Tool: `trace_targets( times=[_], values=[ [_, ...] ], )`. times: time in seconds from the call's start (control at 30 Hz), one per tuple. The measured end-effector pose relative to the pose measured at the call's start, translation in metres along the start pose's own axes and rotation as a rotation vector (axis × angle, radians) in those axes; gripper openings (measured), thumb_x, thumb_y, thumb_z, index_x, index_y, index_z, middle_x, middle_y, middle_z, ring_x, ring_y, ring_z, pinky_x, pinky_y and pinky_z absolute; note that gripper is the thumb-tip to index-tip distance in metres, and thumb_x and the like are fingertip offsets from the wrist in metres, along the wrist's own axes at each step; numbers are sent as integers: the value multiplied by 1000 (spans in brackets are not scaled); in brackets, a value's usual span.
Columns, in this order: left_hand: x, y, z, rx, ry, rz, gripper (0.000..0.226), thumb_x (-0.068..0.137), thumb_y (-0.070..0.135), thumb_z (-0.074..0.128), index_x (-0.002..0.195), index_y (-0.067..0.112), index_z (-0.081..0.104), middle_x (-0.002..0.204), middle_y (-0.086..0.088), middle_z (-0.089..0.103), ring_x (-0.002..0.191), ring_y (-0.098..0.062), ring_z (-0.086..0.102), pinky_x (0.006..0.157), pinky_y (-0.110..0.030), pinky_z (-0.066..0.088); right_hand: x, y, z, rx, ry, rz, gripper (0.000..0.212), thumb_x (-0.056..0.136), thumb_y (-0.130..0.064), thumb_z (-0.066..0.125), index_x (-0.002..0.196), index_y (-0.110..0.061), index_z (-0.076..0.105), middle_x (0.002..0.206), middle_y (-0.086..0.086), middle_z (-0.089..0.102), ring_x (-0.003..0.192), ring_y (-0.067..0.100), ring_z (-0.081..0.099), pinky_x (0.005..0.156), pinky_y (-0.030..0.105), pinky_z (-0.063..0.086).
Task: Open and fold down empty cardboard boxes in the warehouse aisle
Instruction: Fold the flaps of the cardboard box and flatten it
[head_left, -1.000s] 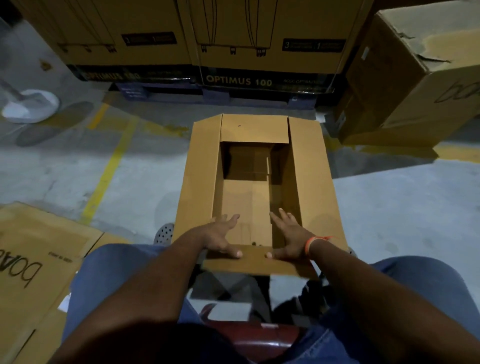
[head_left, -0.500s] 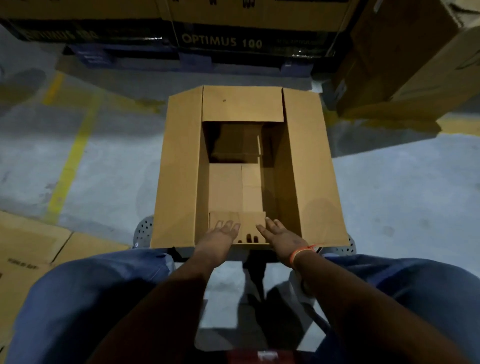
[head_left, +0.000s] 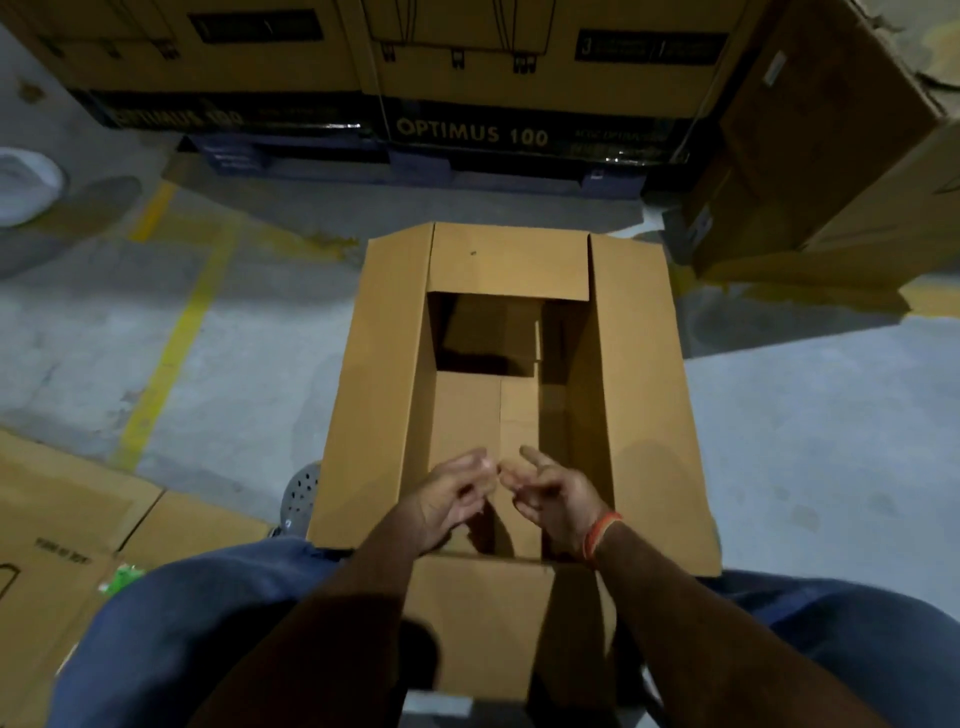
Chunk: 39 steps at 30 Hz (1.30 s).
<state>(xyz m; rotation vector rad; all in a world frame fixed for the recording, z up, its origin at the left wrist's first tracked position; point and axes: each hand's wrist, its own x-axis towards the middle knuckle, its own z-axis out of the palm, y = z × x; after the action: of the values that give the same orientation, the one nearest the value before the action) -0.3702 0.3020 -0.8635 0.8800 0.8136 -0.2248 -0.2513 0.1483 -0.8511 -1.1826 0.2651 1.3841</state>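
An empty brown cardboard box (head_left: 374, 395) stands on the floor between my knees, top open. Its left, right and far flaps are spread outward, and the near flap (head_left: 483, 623) hangs toward my lap. Inside, the bottom flaps lie flat with a dark gap at the far end. My left hand (head_left: 452, 499) and my right hand (head_left: 556, 496) hover close together over the near end of the opening. Both are palm up with fingers loosely curled, and the right index finger sticks out. Neither hand holds anything that I can see.
Flattened cardboard (head_left: 57, 519) lies on the floor at my left. Stacked printed cartons (head_left: 467, 135) line the back and a large worn box (head_left: 831, 156) stands at the right. A yellow floor line (head_left: 171, 338) runs on the left, near a white object (head_left: 21, 187).
My hands have left the near flap, turned palm up and curled their fingers over the opening. The near flap now hangs toward me. The camera view has shifted.
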Motion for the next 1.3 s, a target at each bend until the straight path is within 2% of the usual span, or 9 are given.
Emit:
trace_targets(
  times=[0.17,0.33,0.43,0.6,0.7,0.83,1.0,1.13,1.3],
  values=[
    [55,44,30,-766,82,159,77,97,50,56,155,5,32,145,-22,54,135,-35,52,120,-46,32,53,-29,12,771,99,-144,63,92,-35,53,147,-7,45,140,22,57,132,35,53,119,47,32],
    [126,85,29,-890,155,173,85,94,50,61,159,7,25,146,-23,53,137,-38,49,120,-48,33,111,-79,-1,885,114,-257,86,78,-42,65,152,-7,37,147,21,50,139,35,45,120,48,29],
    [162,121,25,-838,208,214,81,96,49,59,160,11,25,152,-16,48,142,-36,44,121,-48,31,138,-126,-6,832,131,-312,70,90,-44,59,148,-8,43,153,16,45,144,32,39,121,48,27],
    [186,205,21,-364,351,634,63,98,25,63,154,9,39,155,-18,44,144,-30,40,123,-42,24,152,-222,6,362,144,-627,16,99,-26,53,114,-26,58,99,-7,68,99,11,65,95,39,48],
    [199,253,-3,634,498,729,88,95,35,68,163,24,15,169,-12,15,155,-27,17,121,-37,21,162,-271,-6,-591,401,-793,57,99,-23,59,151,-31,37,147,-5,51,134,14,47,112,38,40],
    [227,296,-40,1707,584,474,109,89,41,71,163,23,-7,171,3,-8,156,-37,-7,120,-69,5,200,-316,-29,-1694,577,-545,95,90,-36,68,159,-39,3,169,-6,-3,154,32,-5,117,65,24],
    [257,269,-72,1763,559,423,132,69,27,88,159,32,-8,166,10,-5,152,-39,6,111,-62,39,231,-301,-34,-1892,595,-369,125,74,-29,82,154,-47,-12,166,0,-9,148,45,9,112,62,36],
    [255,260,-73,1673,594,579,122,71,10,85,162,27,5,167,3,7,152,-37,14,119,-51,34,225,-285,-36,-1874,686,-523,130,70,-10,84,156,-45,-8,166,3,-3,145,40,19,112,48,42],
    [217,218,-64,1460,670,632,101,81,-2,71,162,29,19,167,4,-20,155,-32,10,118,-40,36,194,-250,-48,-1748,716,-496,118,73,-7,80,160,-39,7,165,5,-23,153,35,4,124,41,22]
  ],
)
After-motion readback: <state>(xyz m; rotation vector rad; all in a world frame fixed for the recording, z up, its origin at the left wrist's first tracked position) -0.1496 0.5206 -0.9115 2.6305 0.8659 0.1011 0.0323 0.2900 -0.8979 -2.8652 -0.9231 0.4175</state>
